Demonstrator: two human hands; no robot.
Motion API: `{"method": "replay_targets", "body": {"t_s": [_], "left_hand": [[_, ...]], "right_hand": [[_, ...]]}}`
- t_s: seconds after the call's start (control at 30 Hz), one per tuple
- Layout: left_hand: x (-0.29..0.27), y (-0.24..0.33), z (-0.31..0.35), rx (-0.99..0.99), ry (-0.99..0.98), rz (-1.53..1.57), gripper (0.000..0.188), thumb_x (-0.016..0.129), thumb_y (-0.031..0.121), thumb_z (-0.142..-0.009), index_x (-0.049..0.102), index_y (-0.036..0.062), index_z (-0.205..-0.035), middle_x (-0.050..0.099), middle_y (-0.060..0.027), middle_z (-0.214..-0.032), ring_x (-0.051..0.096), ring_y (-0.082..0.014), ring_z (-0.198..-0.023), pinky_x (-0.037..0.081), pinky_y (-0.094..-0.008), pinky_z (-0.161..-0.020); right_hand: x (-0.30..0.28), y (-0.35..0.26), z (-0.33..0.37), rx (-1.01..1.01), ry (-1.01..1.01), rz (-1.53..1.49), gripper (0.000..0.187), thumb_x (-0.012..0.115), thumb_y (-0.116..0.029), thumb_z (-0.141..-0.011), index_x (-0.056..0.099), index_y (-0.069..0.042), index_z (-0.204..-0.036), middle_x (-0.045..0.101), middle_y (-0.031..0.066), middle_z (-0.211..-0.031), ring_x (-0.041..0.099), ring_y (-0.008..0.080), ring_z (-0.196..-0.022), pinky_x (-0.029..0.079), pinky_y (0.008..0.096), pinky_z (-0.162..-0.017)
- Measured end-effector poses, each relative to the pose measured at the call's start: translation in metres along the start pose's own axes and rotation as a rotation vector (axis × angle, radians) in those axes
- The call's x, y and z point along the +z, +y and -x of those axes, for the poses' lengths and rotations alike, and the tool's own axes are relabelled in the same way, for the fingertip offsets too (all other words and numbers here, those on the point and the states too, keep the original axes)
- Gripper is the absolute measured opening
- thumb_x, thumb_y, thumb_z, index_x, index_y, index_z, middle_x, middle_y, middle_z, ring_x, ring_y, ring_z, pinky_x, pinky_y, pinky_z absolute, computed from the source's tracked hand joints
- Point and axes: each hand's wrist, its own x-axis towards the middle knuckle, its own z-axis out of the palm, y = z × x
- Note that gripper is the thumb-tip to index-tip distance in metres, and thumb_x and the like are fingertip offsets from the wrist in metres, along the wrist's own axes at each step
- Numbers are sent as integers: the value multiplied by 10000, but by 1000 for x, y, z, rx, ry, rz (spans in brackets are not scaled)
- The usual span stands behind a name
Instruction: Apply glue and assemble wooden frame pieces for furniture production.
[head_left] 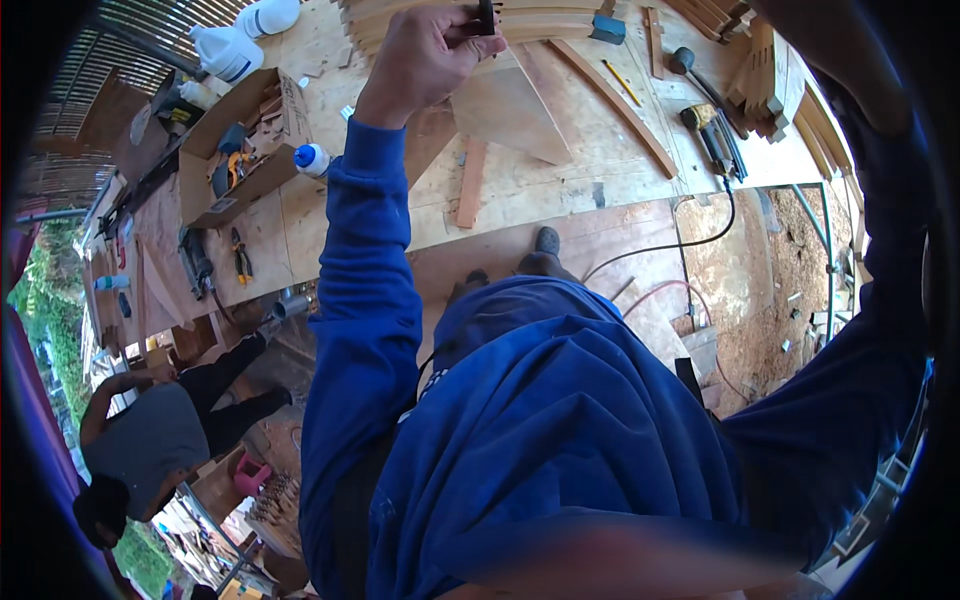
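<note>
My left hand [425,60] is raised at the top, over the workbench [380,170]. Its fingers close on a thin dark object [487,16], cut off by the upper edge; its kind cannot be made out. Below that hand lies a pale pointed wooden board [510,110], with a short wood strip [472,185] near it. Stacked wooden slats [550,22] are just beyond. My right arm reaches up along the right side, close to the camera. Only bare skin of my right wrist or hand [845,50] shows; its fingers are outside the picture.
On the bench are a cardboard box [245,190] of tools and scraps, a glue bottle [312,160], pliers [241,256], a pencil [622,83], a mallet [683,62] and a corded power tool [710,135]. Its cable [660,243] hangs down. Another person [150,445] is at lower left.
</note>
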Motion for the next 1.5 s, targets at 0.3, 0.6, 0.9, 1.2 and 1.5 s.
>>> {"method": "replay_targets", "body": {"t_s": [0.3, 0.6, 0.9, 1.2, 1.5], "left_hand": [[7, 3, -2, 135, 38, -54, 196, 744, 99, -926, 744, -58, -1044, 780, -140, -894, 750, -145, -808, 588, -268, -750], [10, 11, -2, 128, 56, -25, 213, 777, 103, -900, 737, -73, -1013, 749, -153, -796, 673, -109, -699, 551, -283, -672], [8, 9, 6, 111, 63, -68, 219, 790, 141, -895, 744, -51, -990, 719, -158, -743, 584, -108, -625, 504, -303, -615], [8, 13, 8, 154, 54, -125, 259, 798, 139, -887, 727, -68, -1026, 737, -198, -811, 665, -129, -676, 539, -307, -651], [14, 21, 13, 93, 11, -52, 238, 784, 71, -880, 728, -75, -1060, 762, -188, -875, 700, -122, -749, 567, -286, -719]], "right_hand": [[-12, -4, -2, -140, 93, -31, 483, 570, -128, -1040, 484, -77, -1513, 537, -1, -721, 391, 65, -520, 416, 239, -527], [-10, 21, 6, -52, 156, 53, 485, 594, -129, -1031, 495, -17, -1492, 513, -32, -734, 408, 49, -563, 374, 220, -526], [7, 25, 24, 55, -99, -240, 492, 596, -108, -1032, 485, -45, -1507, 573, -41, -783, 421, 44, -581, 421, 228, -554], [20, 32, 22, -132, -58, -285, 500, 596, -97, -1030, 467, -4, -1503, 730, 58, -1007, 532, 84, -676, 496, 220, -675], [8, 21, 33, -17, -174, -298, 499, 602, -84, -1015, 488, -25, -1497, 622, 21, -799, 437, 56, -546, 430, 230, -507]]}}
